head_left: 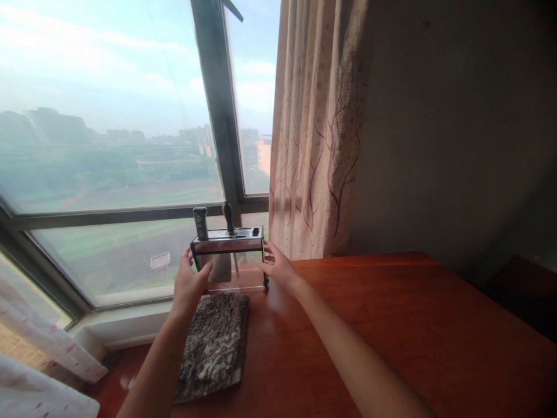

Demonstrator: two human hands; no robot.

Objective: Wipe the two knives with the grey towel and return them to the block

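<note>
A knife rack [249, 233] with a shiny top and dark side frames stands at the far end of the table, by the window. In it sit a cleaver [221, 268], its broad blade hanging below the top, and a second tool with a dark rounded handle [228, 218], its thin shaft pointing down. My left hand [191, 280] grips the rack's left side, thumb in front. On the opposite side my right hand [278, 266] holds the frame, fingers closed against it. Right before the rack lies a folded grey-brown shaggy cloth [215, 342].
The reddish-brown wooden table [374, 325] stretches to the right. Behind the rack is a large window with a dark frame [215, 87]. A patterned curtain [311, 133] hangs behind the table, and another light curtain [39, 371] is at lower left.
</note>
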